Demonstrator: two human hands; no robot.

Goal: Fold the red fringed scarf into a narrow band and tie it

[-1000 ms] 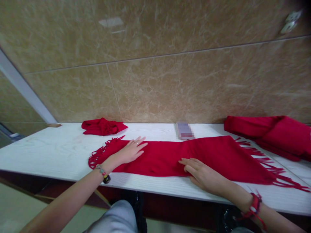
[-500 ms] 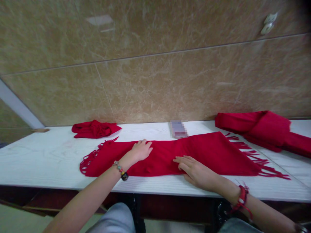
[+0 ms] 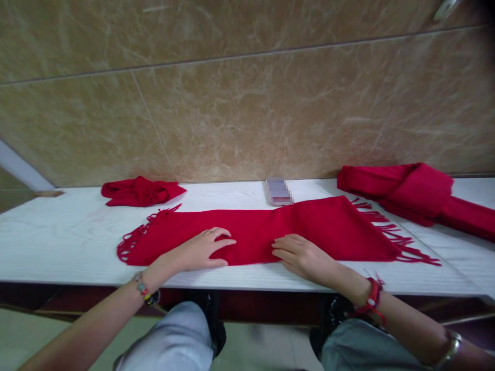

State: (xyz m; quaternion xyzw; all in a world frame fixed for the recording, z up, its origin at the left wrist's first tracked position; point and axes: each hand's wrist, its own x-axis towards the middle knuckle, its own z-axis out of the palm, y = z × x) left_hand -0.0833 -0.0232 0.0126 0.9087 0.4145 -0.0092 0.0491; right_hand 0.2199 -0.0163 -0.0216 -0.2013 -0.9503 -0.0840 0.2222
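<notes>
A red fringed scarf (image 3: 251,226) lies spread lengthwise on the white table, its tassels at both ends. My left hand (image 3: 203,250) rests on the left half of the scarf with fingers spread, thumb close to the near edge. On the middle of the cloth, right of it, lies my right hand (image 3: 303,257), palm down, fingers stretched out to the left and slightly bent. Neither hand grips the fabric. Part of the scarf's near edge is covered by the hands.
Behind the scarf, a phone-like rectangular item (image 3: 279,192), blurred out, lies by the tiled wall (image 3: 240,113). A crumpled red cloth (image 3: 141,191) sits at the back left. More folded red fabric (image 3: 406,190) lies at the right. The white table (image 3: 58,232) ends just before my knees.
My left hand has slid toward the near edge and left across the scarf. My right hand stays at about the same spot on the cloth. The camera view has tilted down slightly.
</notes>
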